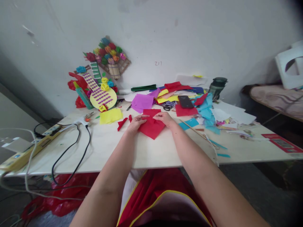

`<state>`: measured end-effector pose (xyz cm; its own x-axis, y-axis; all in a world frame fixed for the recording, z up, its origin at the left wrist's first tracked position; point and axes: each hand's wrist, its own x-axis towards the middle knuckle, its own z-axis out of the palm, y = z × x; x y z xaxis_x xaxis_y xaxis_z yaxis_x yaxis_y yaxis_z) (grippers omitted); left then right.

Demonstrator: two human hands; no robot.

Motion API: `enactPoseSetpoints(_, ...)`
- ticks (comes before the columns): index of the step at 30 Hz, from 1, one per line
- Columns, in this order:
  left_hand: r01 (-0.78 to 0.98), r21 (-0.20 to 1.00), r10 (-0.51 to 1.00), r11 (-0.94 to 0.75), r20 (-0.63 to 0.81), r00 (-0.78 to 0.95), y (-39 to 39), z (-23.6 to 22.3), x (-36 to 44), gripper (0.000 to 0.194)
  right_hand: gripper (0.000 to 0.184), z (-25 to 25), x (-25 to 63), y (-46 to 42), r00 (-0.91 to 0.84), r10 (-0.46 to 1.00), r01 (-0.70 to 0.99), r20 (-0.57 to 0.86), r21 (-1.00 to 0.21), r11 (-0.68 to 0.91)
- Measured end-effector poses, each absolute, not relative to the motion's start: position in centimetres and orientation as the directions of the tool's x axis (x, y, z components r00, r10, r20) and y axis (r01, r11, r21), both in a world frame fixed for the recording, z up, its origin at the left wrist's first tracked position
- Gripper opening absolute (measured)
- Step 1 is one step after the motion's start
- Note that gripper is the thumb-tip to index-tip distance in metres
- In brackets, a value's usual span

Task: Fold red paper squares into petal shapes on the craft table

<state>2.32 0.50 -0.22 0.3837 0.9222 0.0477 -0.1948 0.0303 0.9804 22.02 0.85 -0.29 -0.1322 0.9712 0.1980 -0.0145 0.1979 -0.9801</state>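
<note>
A sheet of red crepe paper point(152, 130) lies on the table in front of me, one corner pointing towards me. My left hand point(137, 123) is closed at its left side, thumb and fingers together on the paper. From the other side, my right hand point(163, 118) pinches a small part of the red paper near its middle. Left of my left hand are small folded red strips point(122, 124). Farther left lies a yellow paper piece point(110, 116), and behind my hands is a purple sheet point(142, 102).
Scissors point(167, 107) and a black phone point(185, 102) lie among coloured papers at the back. A dark bottle point(217, 88) stands behind blue scraps point(205, 110). A thin stick point(194, 129) lies right. Left are a glue gun point(82, 120), its cable, a power strip point(44, 142) and paper-flower crafts point(103, 96).
</note>
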Motion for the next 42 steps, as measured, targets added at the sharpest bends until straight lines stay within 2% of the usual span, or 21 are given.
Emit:
enactPoseSetpoints(3, -0.180, 0.984, 0.905, 0.004, 0.073, 0.419, 0.57, -0.29, 2.28, 0.060, 0.028, -0.43, 21.98, 0.99, -0.129, 0.971, -0.033, 0.199, -0.980, 0.196)
enactPoseSetpoints(10, -0.138, 0.989, 0.874, -0.054, 0.114, 0.473, 0.40, -0.16, 2.29, 0.066, 0.033, -0.59, 22.27, 1.22, -0.148, 0.983, -0.001, 0.110, -0.994, 0.111)
enactPoseSetpoints(14, -0.082, 0.994, 0.883, -0.070, 0.099, 0.459, 0.22, -0.06, 2.39, 0.058, 0.034, -0.75, 22.43, 1.34, -0.144, 0.986, 0.076, 0.086, -0.992, 0.098)
enactPoseSetpoints(22, -0.055, 0.998, 0.897, 0.019, 0.007, 0.441, 0.05, 0.13, 2.27, 0.038, 0.039, -0.66, 22.48, 1.36, -0.123, 0.971, 0.239, 0.204, -0.944, 0.228)
enactPoseSetpoints(27, -0.087, 0.994, 0.905, 0.071, -0.027, 0.424, 0.28, 0.01, 2.09, 0.028, 0.036, -0.44, 22.32, 1.30, -0.148, 0.959, 0.277, 0.244, -0.920, 0.277)
enactPoseSetpoints(32, -0.010, 1.000, 0.911, 0.013, -0.008, 0.413, 0.39, -0.01, 2.43, 0.025, 0.031, -0.33, 21.94, 1.20, -0.207, 0.935, 0.293, 0.287, -0.894, 0.339)
enactPoseSetpoints(42, 0.194, 0.970, 0.916, -0.146, 0.058, 0.397, 0.49, 0.27, 2.56, 0.031, 0.032, -0.37, 21.61, 1.19, -0.253, 0.928, 0.304, 0.275, -0.888, 0.346)
